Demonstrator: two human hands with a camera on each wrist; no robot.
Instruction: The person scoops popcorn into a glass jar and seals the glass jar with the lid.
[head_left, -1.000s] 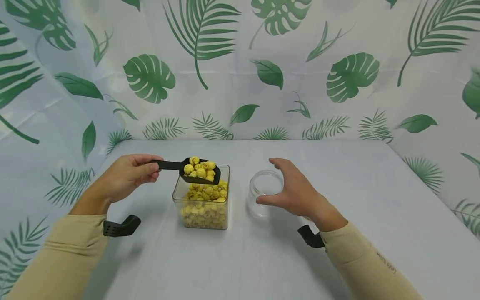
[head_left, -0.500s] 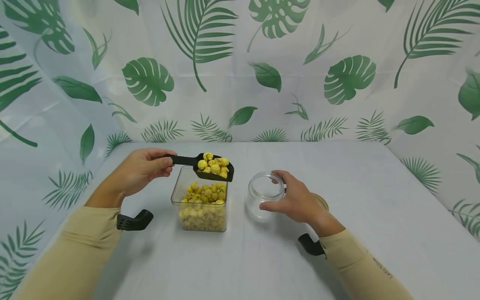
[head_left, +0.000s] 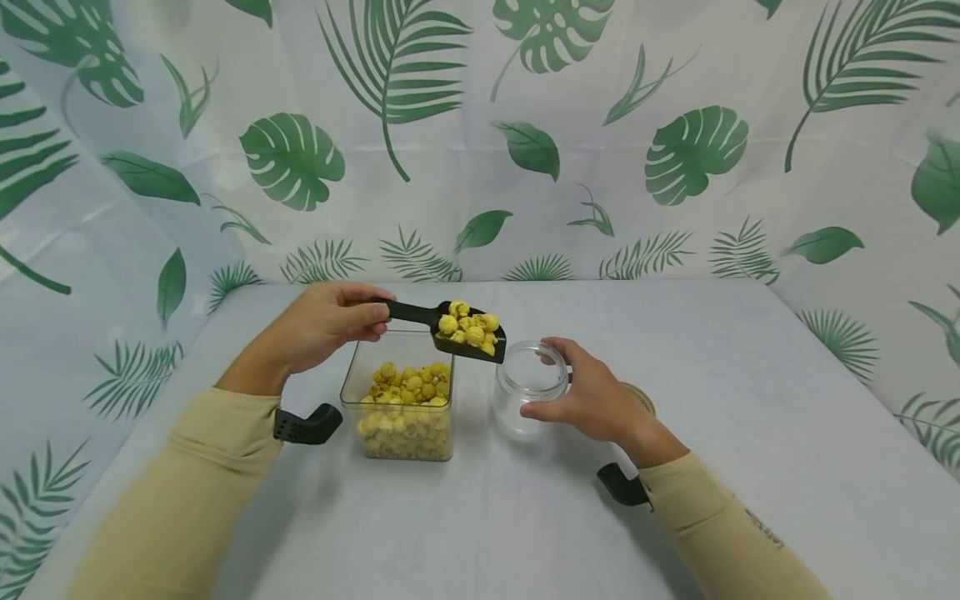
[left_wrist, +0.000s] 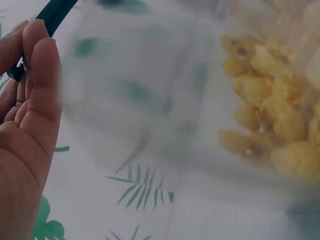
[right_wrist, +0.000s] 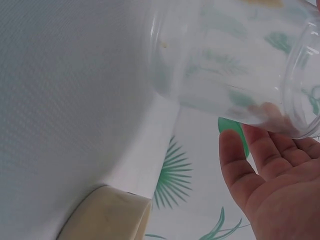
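My left hand (head_left: 322, 329) pinches the handle of a black scoop (head_left: 411, 312). Yellow popcorn (head_left: 471, 325) fills the scoop, which is held level over the right rim of a clear square container (head_left: 397, 406), its tip close to the jar. More popcorn (head_left: 408, 387) lies in that container; the left wrist view shows it blurred beside the left hand (left_wrist: 30, 115). Around the right side of an upright clear jar (head_left: 517, 400) my right hand (head_left: 592, 396) curls, thumb in front and fingers behind. Inside the jar no popcorn shows.
A tan round object (right_wrist: 107, 215) stands on the white table (head_left: 465, 533) just behind the right wrist, mostly hidden in the head view. A leaf-printed white cloth (head_left: 450, 167) hangs behind the table and along its sides.
My left hand has carried the filled scoop rightward, from over the container toward the jar. The right hand, spread beside the jar at first, has come to hold its side.
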